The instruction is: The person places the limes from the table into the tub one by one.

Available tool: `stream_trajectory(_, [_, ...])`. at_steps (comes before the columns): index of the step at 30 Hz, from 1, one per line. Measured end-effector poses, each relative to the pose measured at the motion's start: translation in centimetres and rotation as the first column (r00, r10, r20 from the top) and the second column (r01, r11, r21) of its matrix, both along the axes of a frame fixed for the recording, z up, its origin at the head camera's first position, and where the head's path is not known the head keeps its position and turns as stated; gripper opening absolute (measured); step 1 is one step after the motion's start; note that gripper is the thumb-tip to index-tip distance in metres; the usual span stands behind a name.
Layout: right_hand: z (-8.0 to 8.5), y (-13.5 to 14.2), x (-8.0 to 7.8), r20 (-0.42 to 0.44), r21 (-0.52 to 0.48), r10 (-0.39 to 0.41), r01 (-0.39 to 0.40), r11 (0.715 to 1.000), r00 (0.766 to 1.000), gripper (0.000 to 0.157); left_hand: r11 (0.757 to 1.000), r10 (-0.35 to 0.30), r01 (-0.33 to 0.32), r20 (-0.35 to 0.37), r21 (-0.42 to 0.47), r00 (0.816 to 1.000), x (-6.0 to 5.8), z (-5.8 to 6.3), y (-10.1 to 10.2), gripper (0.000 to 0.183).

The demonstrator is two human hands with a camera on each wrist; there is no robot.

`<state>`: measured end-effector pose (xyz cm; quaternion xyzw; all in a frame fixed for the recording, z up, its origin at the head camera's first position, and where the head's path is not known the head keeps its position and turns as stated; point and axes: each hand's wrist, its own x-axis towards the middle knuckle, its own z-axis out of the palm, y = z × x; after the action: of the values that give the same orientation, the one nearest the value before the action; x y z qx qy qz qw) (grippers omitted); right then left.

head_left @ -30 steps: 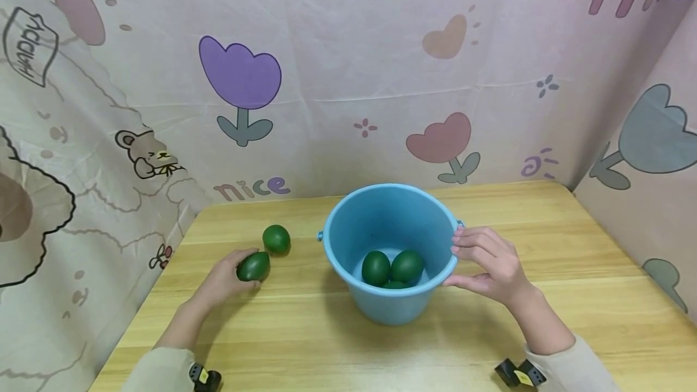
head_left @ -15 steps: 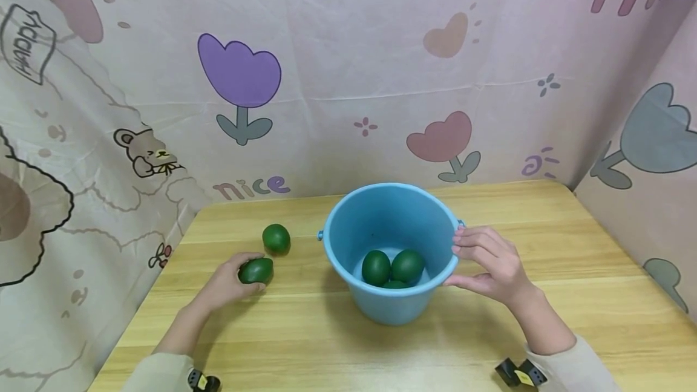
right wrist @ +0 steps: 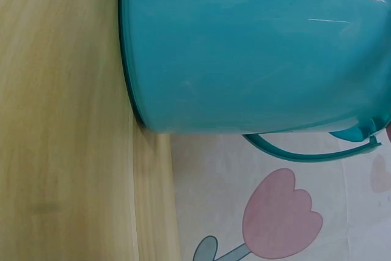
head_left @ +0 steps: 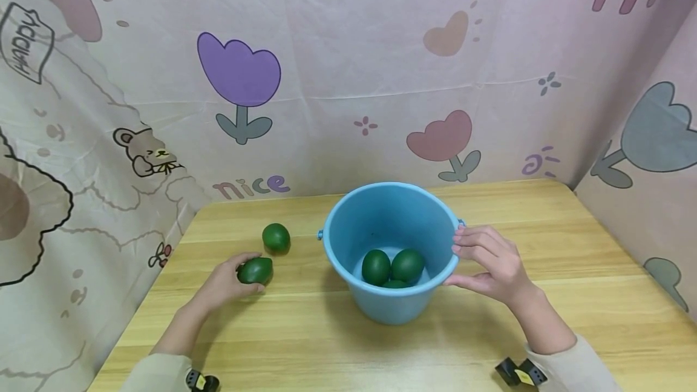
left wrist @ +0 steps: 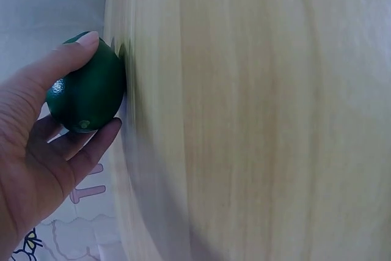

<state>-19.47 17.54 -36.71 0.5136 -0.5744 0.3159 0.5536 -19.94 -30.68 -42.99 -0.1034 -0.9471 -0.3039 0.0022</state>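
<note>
On the left of the table, my left hand (head_left: 229,280) grips a dark green lime (head_left: 256,271) between thumb and fingers. In the left wrist view the lime (left wrist: 91,93) is close to the wood, thumb over one side and fingers round the other. Just beyond it lies a second lime (head_left: 276,239). My right hand (head_left: 492,262) holds the side of a blue bucket (head_left: 389,307), fingertips at the rim and thumb lower on the outer wall. The bucket stands upright. Inside are two limes (head_left: 407,267) in plain sight and a third mostly hidden by the front rim.
The light wooden table (head_left: 283,343) ends at a patterned cloth (head_left: 337,77) behind and at the sides. In the right wrist view the bucket's handle (right wrist: 311,156) hangs at its far side. Dark devices (head_left: 521,372) are strapped at both wrists.
My left hand and the lime shifted slightly toward the front right during the first half second, then stayed nearly still. The right hand and bucket have not moved.
</note>
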Motion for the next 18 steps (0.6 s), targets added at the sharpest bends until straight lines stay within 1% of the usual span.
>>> stream_trajectory(10, [0.0,0.1,0.1,-0.002,-0.002,-0.006,0.006,1.000,1.000,0.050,0.999,-0.031,0.031,-0.004,0.009,1.000,0.1,-0.2,0.7,0.070])
stream_trajectory(14, [-0.1,0.1,0.0,-0.003,-0.002,-0.012,0.012,1.000,1.000,0.051,0.998,-0.051,0.051,-0.020,0.031,0.999,0.2,-0.3,1.2,0.069])
stream_trajectory(18, [-0.2,0.1,0.0,-0.001,-0.001,-0.015,0.015,1.000,1.000,0.052,0.997,-0.054,0.056,-0.035,0.057,0.998,0.4,-0.6,1.8,0.069])
